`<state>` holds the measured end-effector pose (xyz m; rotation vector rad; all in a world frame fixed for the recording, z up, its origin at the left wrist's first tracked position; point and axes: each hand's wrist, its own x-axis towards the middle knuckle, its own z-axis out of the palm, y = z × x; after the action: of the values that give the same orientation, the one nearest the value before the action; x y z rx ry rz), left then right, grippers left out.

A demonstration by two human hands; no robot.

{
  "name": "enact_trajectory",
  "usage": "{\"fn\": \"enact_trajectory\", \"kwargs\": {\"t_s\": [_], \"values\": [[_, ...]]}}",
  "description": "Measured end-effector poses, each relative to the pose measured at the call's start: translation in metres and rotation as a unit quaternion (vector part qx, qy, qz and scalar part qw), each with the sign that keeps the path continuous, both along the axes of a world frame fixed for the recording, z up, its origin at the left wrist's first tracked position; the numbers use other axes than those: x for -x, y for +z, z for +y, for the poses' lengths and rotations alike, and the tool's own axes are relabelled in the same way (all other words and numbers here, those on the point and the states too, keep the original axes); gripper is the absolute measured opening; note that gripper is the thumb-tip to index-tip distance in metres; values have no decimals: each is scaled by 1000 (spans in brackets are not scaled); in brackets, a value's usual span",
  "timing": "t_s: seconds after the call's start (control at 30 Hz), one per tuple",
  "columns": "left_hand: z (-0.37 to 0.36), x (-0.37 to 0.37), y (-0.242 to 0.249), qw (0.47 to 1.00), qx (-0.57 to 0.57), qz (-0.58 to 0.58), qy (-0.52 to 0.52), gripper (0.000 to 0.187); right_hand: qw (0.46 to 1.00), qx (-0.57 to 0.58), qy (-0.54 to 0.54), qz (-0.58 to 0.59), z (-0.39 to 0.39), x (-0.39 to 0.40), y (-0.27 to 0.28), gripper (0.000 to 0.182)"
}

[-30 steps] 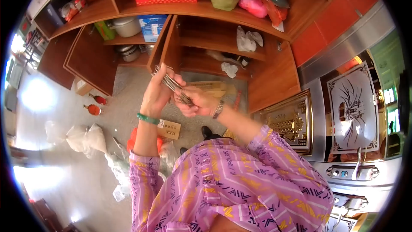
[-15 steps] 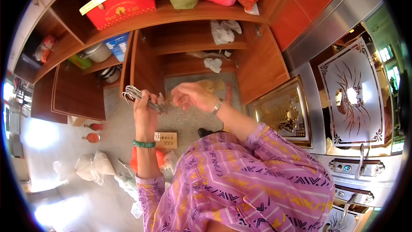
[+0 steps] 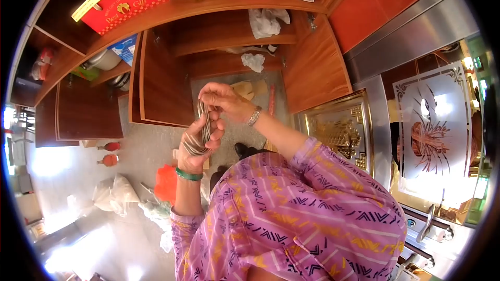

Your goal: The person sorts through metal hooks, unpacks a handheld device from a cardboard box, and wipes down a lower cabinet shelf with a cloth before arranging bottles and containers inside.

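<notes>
A bundle of thin grey cable (image 3: 205, 127), folded into long loops, lies upright in my left hand (image 3: 194, 143). The left fingers and thumb wrap round its middle and lower part, and the lower loops bulge out over the palm. My right hand (image 3: 224, 100) is at the top of the bundle, with its fingers bent and pinching the upper end. Both hands are held up in front of my body, above the floor and before the open cabinet (image 3: 190, 75).
Cabinet doors (image 3: 319, 62) stand open on both sides. White plastic bags (image 3: 267, 23) lie on the inner shelves. A red gift box (image 3: 127, 5) is on the upper shelf. On the floor are a plastic bag (image 3: 117, 193), an orange-red bag (image 3: 165, 182) and two red-topped objects (image 3: 109, 160).
The cable bundle has turned from lying sideways to upright in my left hand, which has moved right. My right hand has closed in and taken the bundle's upper end.
</notes>
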<state>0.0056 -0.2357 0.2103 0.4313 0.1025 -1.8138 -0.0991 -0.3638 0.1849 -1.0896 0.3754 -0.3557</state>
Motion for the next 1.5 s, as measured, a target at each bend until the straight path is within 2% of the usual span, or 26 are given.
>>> {"fn": "enact_trajectory", "kwargs": {"t_s": [0.1,0.17,0.2,0.23,0.27,0.33,0.4,0.47,0.5,0.53,0.6,0.63,0.77,0.93,1.0,1.07,1.13,1.17,1.2,1.27,1.4,1.43,1.5], "values": [[-2,-5,-8,999,0,36,14,35,999,23,-34,-14,-6,-5,0,22],[-3,-9,-10,998,11,57,11,37,999,-3,-27,-21,-7,-8,5,21],[-5,-12,-10,996,29,79,11,42,999,-28,-19,-27,-6,-10,9,21],[-5,-15,-9,994,47,101,11,47,999,1,-34,-32,-7,-13,10,20],[-7,-18,-5,994,45,103,13,47,999,-1,-32,-30,-8,-17,14,20],[-10,-24,5,992,7,117,39,60,996,-33,-79,-15,-11,-20,25,20],[-12,-35,10,995,31,76,66,67,997,16,-71,-26,-24,-23,27,20],[-15,-47,17,994,9,-53,97,69,992,21,-127,3,-29,-31,30,20],[-17,-58,11,992,38,-84,91,67,988,37,-143,33,-29,-37,36,21],[-17,-59,6,974,18,-192,117,54,989,45,-136,33,-30,-44,36,21],[-21,-68,-1,950,20,-292,109,37,980,88,-163,71,-34,-56,33,22],[-24,-72,0,950,15,-287,121,25,979,105,-162,71,-37,-61,33,23],[-36,-82,-5,934,-23,-331,132,14,979,99,-156,82,-52,-77,36,21],[-61,-89,-12,935,-9,-320,151,14,989,63,-116,72,-89,-94,36,23],[-80,-94,-11,933,2,-310,182,18,988,7,-112,104,-105,-102,34,24],[-102,-102,-10,932,-1,-309,191,20,990,7,-82,114,-129,-107,23,28],[-129,-110,-3,918,-16,-339,206,17,992,-20,-110,58,-151,-115,16,34],[-144,-114,1,912,-24,-343,221,16,991,-34,-115,61,-164,-114,13,42],[-161,-119,-1,912,-28,-345,221,16,991,-37,-113,61,-174,-110,10,42],[-204,-135,-7,890,5,-379,254,18,979,20,-150,138,-198,-101,2,45],[-295,-161,0,840,-42,-422,339,13,975,-31,-124,180,-215,-55,-47,42],[-326,-175,-17,710,-4,-598,371,12,971,-37,-118,206,-212,-40,-61,41],[-377,-194,-53,551,22,-728,407,11,958,-54,-110,261,-203,-6,-95,41]]}}
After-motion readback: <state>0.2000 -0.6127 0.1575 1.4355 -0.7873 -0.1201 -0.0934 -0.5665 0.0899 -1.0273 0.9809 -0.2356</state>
